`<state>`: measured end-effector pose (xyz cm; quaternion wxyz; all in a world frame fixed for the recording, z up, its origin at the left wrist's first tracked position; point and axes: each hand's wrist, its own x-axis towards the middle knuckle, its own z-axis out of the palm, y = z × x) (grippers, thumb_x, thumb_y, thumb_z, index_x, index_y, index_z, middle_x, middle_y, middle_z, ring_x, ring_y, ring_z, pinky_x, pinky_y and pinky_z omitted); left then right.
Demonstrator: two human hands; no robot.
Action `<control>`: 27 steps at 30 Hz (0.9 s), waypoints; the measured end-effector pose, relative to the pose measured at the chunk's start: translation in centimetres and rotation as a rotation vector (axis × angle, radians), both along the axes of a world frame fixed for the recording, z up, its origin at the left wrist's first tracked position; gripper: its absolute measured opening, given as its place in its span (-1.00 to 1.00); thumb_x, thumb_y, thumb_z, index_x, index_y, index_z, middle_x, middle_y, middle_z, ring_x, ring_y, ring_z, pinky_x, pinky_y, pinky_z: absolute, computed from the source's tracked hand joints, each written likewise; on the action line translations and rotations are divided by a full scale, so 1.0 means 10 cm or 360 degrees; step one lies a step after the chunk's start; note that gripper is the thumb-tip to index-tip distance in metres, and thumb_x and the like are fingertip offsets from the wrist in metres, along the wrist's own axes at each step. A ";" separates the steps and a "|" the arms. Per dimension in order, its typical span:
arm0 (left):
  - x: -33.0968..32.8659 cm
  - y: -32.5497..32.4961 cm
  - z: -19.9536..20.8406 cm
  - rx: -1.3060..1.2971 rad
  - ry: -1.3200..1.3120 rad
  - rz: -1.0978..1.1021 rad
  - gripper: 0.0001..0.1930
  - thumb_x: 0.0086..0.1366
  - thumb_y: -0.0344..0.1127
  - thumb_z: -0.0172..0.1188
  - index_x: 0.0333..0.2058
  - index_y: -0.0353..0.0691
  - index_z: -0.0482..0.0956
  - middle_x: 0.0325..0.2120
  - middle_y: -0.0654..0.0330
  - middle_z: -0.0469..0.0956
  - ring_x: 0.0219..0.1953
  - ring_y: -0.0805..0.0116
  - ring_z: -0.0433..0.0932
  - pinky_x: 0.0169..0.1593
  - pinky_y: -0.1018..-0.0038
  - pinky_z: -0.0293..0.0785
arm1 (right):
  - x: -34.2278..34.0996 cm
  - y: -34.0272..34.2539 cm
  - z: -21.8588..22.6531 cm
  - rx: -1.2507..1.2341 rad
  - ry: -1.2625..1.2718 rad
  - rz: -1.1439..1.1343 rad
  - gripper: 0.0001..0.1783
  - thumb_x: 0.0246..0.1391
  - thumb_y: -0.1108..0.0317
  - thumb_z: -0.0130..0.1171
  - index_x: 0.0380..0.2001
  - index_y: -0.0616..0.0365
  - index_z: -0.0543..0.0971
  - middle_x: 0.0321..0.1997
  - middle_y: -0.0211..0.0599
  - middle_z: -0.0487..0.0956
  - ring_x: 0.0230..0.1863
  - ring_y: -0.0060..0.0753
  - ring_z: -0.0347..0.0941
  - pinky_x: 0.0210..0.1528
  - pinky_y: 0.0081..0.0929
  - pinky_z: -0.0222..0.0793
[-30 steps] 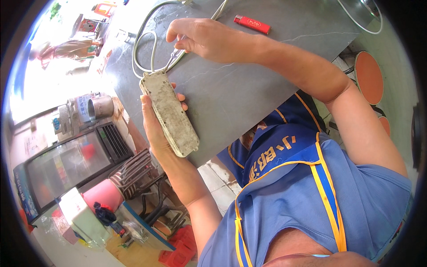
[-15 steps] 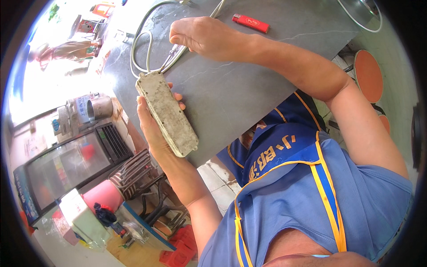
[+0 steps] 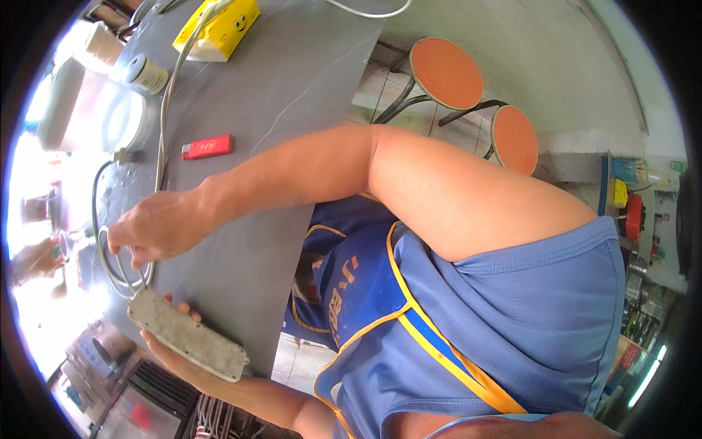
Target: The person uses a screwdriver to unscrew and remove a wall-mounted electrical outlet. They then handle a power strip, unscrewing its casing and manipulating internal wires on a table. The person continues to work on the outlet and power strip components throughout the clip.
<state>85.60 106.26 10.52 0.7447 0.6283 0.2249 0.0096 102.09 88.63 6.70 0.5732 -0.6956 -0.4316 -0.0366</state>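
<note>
A long, dirty off-white power strip [image 3: 189, 335] with small holes in its upward face lies in my left hand [image 3: 162, 353], fingertips showing past its far side. From its end a white cable [image 3: 162, 121] loops up across the grey table. Just above that cabled end, over the loop, is my right hand [image 3: 162, 228], its fingers drawn together in a pinch. What they hold, if anything, is hidden. A red lighter [image 3: 208, 147] lies on the table beyond my right wrist.
On the grey table [image 3: 281, 73] stand a yellow tissue pack [image 3: 219, 29] and a small white-labelled can [image 3: 147, 74]. Two orange round stools [image 3: 446, 72] stand past the table edge. A dark-framed cooler [image 3: 150, 399] is at the lower left.
The view has swung, so the table, strip and hands sit lower and further left in it. My right hand appears nearer the strip's cabled end. My left hand still holds the strip.
</note>
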 end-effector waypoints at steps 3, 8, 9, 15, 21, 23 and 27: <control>-0.08 0.10 -0.03 -0.0030 -0.0046 -0.0044 -0.34 0.53 0.18 -0.15 0.29 -0.30 0.33 0.05 0.03 0.55 -0.22 0.25 0.63 -0.25 0.41 0.67 | 0.00 0.09 0.00 -0.0249 0.0071 -0.0119 -0.68 0.30 0.14 0.17 -0.11 0.20 0.56 -0.18 0.11 0.66 -0.07 0.13 0.62 0.00 -0.04 0.50; -0.05 0.33 -0.07 -0.0245 0.0024 -0.0014 -0.30 0.49 0.21 -0.06 0.30 -0.30 0.34 0.05 -0.06 0.56 -0.20 0.12 0.66 -0.24 0.29 0.70 | 0.02 0.01 -0.01 0.0132 -0.0170 -0.0065 -0.73 0.29 0.29 0.13 -0.10 0.28 0.59 -0.13 0.06 0.64 -0.05 0.12 0.60 0.01 -0.11 0.51; -0.03 0.28 -0.09 -0.0295 -0.0029 -0.0037 -0.30 0.49 0.21 -0.05 0.29 -0.31 0.34 0.04 -0.07 0.56 -0.21 0.13 0.66 -0.26 0.28 0.69 | -0.01 -0.03 0.01 0.0149 -0.0083 -0.0020 -0.74 0.27 0.35 0.16 -0.06 0.26 0.58 -0.12 0.05 0.64 -0.01 0.09 0.60 0.05 -0.16 0.49; -0.05 -0.04 0.08 -0.0258 -0.0082 0.0074 -0.38 0.49 0.16 -0.04 0.14 -0.35 0.45 -0.18 -0.04 0.63 -0.41 0.24 0.65 -0.40 0.42 0.64 | -0.05 -0.10 0.10 0.0159 0.0067 0.0074 -0.78 0.33 0.39 0.15 0.00 0.16 0.52 -0.07 -0.08 0.61 -0.07 -0.19 0.60 -0.12 -0.30 0.52; -0.03 -0.14 0.11 -0.0231 -0.0125 0.0168 -0.40 0.51 0.14 -0.07 0.10 -0.37 0.47 -0.30 0.00 0.63 -0.46 0.27 0.63 -0.43 0.46 0.62 | -0.04 -0.12 0.13 -0.0210 0.0073 -0.0077 -0.78 0.35 0.32 0.19 -0.05 0.20 0.54 -0.15 -0.09 0.62 -0.11 -0.17 0.60 -0.10 -0.30 0.53; -0.02 -0.11 0.10 -0.0259 -0.0120 0.0104 -0.40 0.51 0.14 -0.09 0.10 -0.37 0.47 -0.27 0.00 0.63 -0.46 0.26 0.63 -0.43 0.45 0.63 | 0.00 -0.15 0.19 -0.0390 0.0071 -0.0108 -0.81 0.35 0.33 0.18 -0.08 0.22 0.54 -0.16 -0.08 0.63 -0.09 -0.14 0.61 -0.07 -0.30 0.53; -0.02 -0.06 0.06 -0.0286 -0.0122 0.0078 -0.40 0.52 0.13 -0.11 0.11 -0.37 0.46 -0.17 -0.01 0.61 -0.41 0.26 0.63 -0.41 0.42 0.65 | -0.03 -0.11 0.04 0.0064 -0.0126 -0.0048 -0.85 0.33 0.41 0.18 -0.10 0.21 0.54 -0.12 -0.10 0.62 -0.06 -0.11 0.61 -0.01 -0.32 0.51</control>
